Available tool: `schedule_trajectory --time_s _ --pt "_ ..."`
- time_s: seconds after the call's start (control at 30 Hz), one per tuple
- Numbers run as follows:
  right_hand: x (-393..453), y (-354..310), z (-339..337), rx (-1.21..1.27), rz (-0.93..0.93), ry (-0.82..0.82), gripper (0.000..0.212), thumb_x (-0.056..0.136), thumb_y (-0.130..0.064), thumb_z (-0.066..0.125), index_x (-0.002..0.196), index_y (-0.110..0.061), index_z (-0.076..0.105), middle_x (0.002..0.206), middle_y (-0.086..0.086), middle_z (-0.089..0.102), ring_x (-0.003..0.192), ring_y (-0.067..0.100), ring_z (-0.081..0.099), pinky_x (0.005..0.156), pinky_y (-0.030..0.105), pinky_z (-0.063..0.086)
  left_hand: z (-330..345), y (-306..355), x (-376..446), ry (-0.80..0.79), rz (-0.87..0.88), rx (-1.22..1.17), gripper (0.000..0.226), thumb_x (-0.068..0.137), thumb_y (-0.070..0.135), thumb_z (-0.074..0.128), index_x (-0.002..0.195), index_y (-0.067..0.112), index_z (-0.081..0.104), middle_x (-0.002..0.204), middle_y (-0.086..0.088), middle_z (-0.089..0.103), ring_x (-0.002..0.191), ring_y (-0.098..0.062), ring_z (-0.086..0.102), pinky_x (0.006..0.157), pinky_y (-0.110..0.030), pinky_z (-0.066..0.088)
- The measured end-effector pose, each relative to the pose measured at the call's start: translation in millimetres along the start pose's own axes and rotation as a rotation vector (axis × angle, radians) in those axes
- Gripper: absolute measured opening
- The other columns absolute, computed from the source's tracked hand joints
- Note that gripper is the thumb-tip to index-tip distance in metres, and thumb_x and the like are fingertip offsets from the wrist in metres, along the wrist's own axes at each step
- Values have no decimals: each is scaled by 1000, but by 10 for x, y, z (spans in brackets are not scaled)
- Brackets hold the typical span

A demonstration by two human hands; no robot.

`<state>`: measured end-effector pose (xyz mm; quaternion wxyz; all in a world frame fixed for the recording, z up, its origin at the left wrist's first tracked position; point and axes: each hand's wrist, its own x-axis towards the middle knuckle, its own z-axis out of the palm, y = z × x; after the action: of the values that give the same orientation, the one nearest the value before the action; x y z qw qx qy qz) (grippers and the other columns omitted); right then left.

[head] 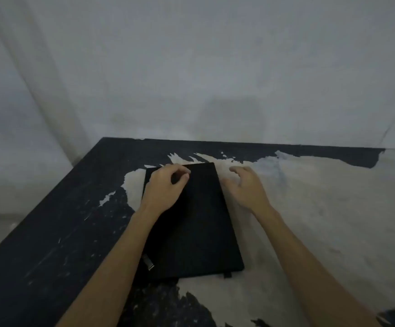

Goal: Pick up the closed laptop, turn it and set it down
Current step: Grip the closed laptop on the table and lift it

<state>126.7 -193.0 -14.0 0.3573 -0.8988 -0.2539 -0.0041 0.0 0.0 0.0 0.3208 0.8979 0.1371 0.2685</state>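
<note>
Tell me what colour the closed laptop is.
Black, matte and plain; the laptop shows best in the head view.

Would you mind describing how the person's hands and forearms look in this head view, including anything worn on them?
Both the left hand and the right hand are bare: no gloves, and no rings, watch or bracelet that I can make out in this dim, soft picture. The forearms are bare too, with no sleeve in view right down to the bottom edge of the frame.
</note>
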Motion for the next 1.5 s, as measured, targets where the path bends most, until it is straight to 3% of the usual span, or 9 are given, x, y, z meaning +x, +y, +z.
schedule_trajectory --time_s 0.17,0.33,0.63,0.8,0.97,1.1,1.27,1.4,1.5 --pt "126 -210 182 -111 54 -126 66 95 -57 57 145 -14 55 150 9 50 139 29 44 113 44 38 -144 -302 14 47 -125 34 14 96 22 67 107 24 76 108 8 73 101 -8 66 93 -34 56" --pt "276 -288 353 -169 92 -153 73 94 -64 51 149 -16 49 156 7 39 145 29 33 118 44 27 -137 -536 133 111 -150 108 17 95 23 68 110 23 74 119 4 66 101 -4 58 89 -21 45" --pt "380 -296 471 -156 113 -132 83 90 -67 56 152 -12 47 161 6 36 149 28 28 123 44 20 -70 -719 334 -3 -316 58 38 96 37 67 131 24 65 135 -2 53 120 -19 56 96 -26 37" --pt "415 -350 470 -35 179 -136 82 85 -60 67 146 -8 53 154 6 43 145 27 35 122 43 26 -67 -704 370 14 -317 7 35 93 34 71 126 23 69 121 1 50 109 -12 52 98 -24 35" --pt "597 -47 653 277 245 -139 78 59 -74 70 119 -24 70 129 -1 65 119 22 63 101 49 54 -114 -631 384 14 -313 -17 34 94 34 71 127 24 68 130 -2 50 109 -8 48 99 -23 33" --pt "448 -377 402 600 268 -125 41 82 -33 79 121 -24 70 121 4 73 105 22 75 89 44 63 -191 -539 424 38 -300 -20 35 95 35 69 128 25 66 129 0 46 110 -8 45 99 -22 31" --pt "405 -393 371 699 285 -235 85 78 -54 72 153 -31 41 154 1 52 139 23 53 111 49 48 -229 -470 444 44 -285 -15 32 95 34 68 127 25 67 126 1 46 110 -8 44 96 -21 30" --pt "391 -385 326 717 261 -222 26 103 -36 56 129 -35 61 124 -6 71 113 12 70 97 39 58 -199 -470 445 -15 -249 -3 27 97 34 65 123 26 70 118 3 53 106 -8 49 95 -22 34" --pt "407 -367 303 767 237 -218 25 108 -20 51 110 -41 64 102 -12 73 91 5 75 79 24 62 -219 -457 464 -61 -213 47 24 100 35 60 119 26 72 116 3 65 106 -8 53 97 -29 41"
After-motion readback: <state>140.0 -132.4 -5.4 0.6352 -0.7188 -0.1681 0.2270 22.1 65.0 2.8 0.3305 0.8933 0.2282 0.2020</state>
